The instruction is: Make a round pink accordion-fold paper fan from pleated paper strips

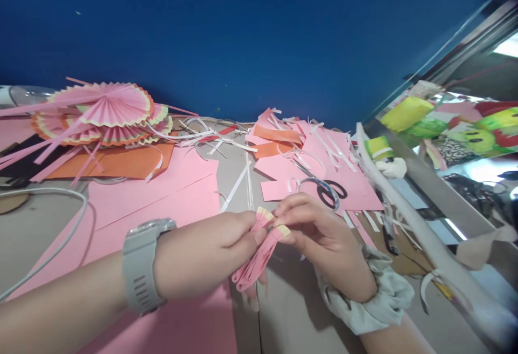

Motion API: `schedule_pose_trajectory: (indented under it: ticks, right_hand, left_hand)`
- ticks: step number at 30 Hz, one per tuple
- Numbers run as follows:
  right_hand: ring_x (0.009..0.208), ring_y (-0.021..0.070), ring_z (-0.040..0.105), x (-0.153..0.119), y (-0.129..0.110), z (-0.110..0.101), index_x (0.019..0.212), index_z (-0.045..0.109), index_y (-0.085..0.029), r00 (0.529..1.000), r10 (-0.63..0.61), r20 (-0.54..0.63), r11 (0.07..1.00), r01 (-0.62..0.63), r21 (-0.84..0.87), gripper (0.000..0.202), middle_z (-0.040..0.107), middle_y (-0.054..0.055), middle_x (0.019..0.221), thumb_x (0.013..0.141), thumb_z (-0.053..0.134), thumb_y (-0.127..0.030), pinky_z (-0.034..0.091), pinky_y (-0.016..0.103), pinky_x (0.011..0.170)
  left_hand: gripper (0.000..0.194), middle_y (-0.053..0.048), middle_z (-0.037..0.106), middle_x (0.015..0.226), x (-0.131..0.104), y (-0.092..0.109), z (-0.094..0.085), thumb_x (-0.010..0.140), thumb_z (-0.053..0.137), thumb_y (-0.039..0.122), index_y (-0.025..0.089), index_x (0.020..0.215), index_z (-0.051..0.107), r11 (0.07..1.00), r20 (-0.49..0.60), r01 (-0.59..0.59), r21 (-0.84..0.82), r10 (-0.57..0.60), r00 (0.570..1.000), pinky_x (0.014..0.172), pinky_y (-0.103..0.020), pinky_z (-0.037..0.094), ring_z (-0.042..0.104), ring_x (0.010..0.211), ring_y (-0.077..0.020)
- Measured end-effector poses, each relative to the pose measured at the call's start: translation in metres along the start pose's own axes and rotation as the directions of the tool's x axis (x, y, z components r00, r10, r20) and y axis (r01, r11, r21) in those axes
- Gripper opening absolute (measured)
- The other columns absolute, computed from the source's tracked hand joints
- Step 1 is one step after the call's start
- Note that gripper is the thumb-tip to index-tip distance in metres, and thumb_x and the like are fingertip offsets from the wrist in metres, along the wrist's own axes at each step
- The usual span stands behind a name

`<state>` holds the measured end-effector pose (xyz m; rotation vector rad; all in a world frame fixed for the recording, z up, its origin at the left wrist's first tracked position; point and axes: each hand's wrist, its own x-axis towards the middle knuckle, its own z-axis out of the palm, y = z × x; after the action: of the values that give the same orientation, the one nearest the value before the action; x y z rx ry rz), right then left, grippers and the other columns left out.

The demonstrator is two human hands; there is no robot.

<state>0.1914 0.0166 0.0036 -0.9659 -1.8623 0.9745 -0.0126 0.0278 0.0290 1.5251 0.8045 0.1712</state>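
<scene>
A pleated pink paper strip [259, 261] with pale yellow ends is folded into a compact bundle at the centre. My left hand [226, 249], below a grey wristwatch, is closed on the bundle, thumb on top. My right hand [315, 235], with a pale scrunchie at the wrist, pinches near the yellow ends, its thumb and fingers touching the paper. Beneath my left forearm lies a large pink sheet [162, 203]. Beyond my right hand, scissors with black handles [332, 192] rest on other pink paper [352, 181].
Pink pleated paper fans [117, 106] are stacked at the back left over orange paper [117, 162]. White paper scraps [214, 137] lie along the blue partition [226, 35]. A grey cable [76, 224] curves at left. A white bar [408, 213] and painted shapes stand at right.
</scene>
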Motion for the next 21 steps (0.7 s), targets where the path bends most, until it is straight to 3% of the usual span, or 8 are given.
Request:
schedule_pose_trajectory:
  ticks: [4,12,17,21]
  right_hand:
    - [0.09,0.0174,0.056,-0.002,-0.003,-0.001,0.096,0.064,-0.032,1.0,-0.01,-0.004,0.998,0.01,0.06,0.021,0.058,0.002,0.091,0.08,0.062,-0.017,0.047,0.032,0.077]
    - [0.089,0.0176,0.055,-0.005,-0.005,-0.001,0.096,0.063,-0.032,0.999,-0.028,-0.042,0.994,0.032,0.106,0.021,0.059,0.002,0.09,0.08,0.063,-0.019,0.046,0.032,0.079]
    - [0.089,0.0165,0.056,-0.004,-0.004,0.0,0.096,0.062,-0.032,0.999,-0.028,-0.041,0.999,0.029,0.037,0.023,0.061,0.0,0.09,0.08,0.063,-0.016,0.046,0.031,0.08]
    - [0.092,0.016,0.057,-0.003,-0.004,0.001,0.096,0.062,-0.031,0.998,-0.045,-0.043,0.999,0.046,0.011,0.024,0.061,0.0,0.093,0.08,0.063,-0.013,0.046,0.031,0.082]
  left_hand:
    - [0.048,-0.002,0.066,0.066,-0.002,0.001,0.012,0.09,0.024,0.055,0.019,0.078,0.053,0.995,-0.082,0.012,-0.102,-0.02,0.996,0.063,-0.024,0.048,0.06,0.059,-0.0132]
    - [0.053,-0.001,0.062,0.058,-0.007,0.004,0.018,0.089,0.024,0.056,0.022,0.062,0.055,0.943,-0.086,-0.028,-0.331,0.0,0.996,0.069,-0.025,0.049,0.059,0.058,-0.0143]
    - [0.05,-0.003,0.067,0.072,0.001,-0.001,0.014,0.09,0.028,0.054,0.018,0.076,0.058,0.953,-0.13,-0.031,-0.3,-0.009,0.992,0.071,-0.026,0.049,0.064,0.07,-0.0156]
    - [0.047,0.001,0.063,0.058,0.004,-0.001,0.016,0.091,0.024,0.052,0.019,0.065,0.046,0.983,-0.133,-0.027,-0.184,0.002,0.991,0.067,-0.024,0.046,0.06,0.061,-0.0125]
